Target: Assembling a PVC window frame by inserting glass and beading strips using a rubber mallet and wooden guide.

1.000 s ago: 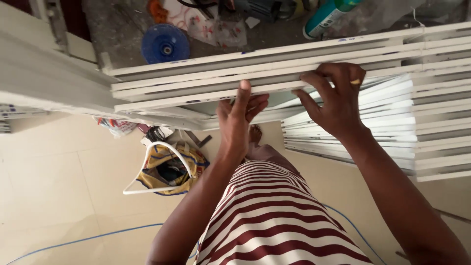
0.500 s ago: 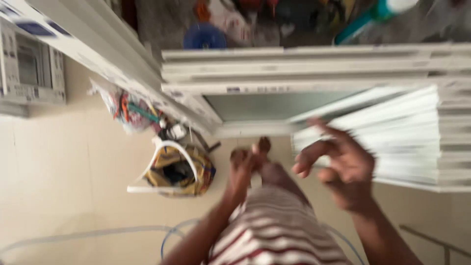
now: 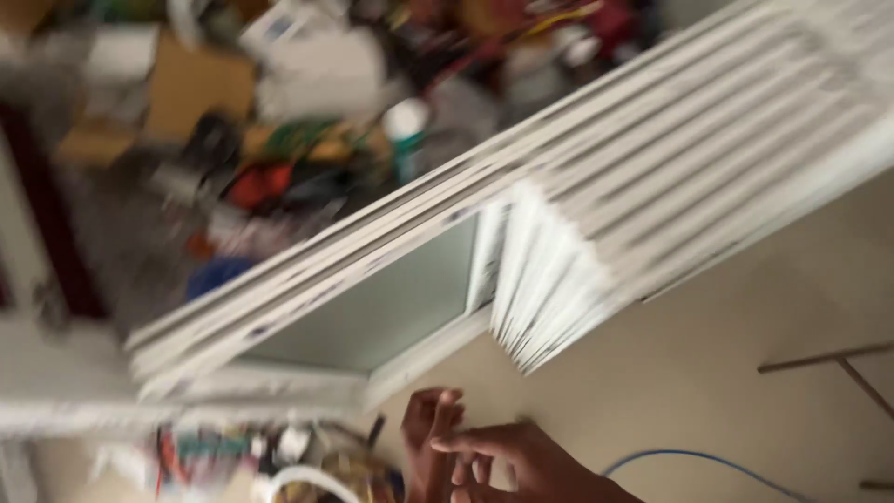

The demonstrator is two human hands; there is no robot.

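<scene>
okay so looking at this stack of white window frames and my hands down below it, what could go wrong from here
The long white window frame profiles lie stacked with neither the left hand nor the right hand touching them, so the fanned ends could slide off. The blue cable on the pale floor might snag a foot. The blurred clutter of tools and boxes behind leaves little room to step back.

White framed window panels (image 3: pixel 391 251) lie stacked and tilted (view blurred), just above the hands.
</scene>
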